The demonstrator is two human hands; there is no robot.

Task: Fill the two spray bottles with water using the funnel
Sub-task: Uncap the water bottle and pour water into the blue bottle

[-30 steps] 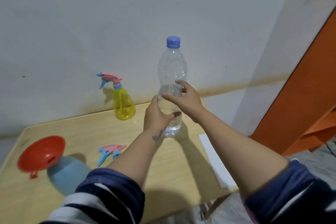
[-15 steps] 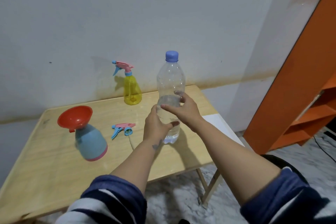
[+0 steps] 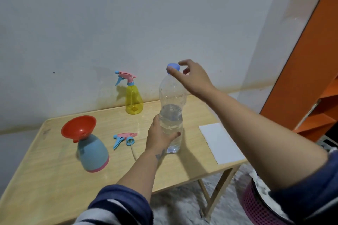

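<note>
Head view: high, looking forward-down, near table [image 3: 54, 179].

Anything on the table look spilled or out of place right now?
No spill visible. The funnel sits tilted in the blue spray bottle, and a detached sprayer head lies loose on the table.
</note>
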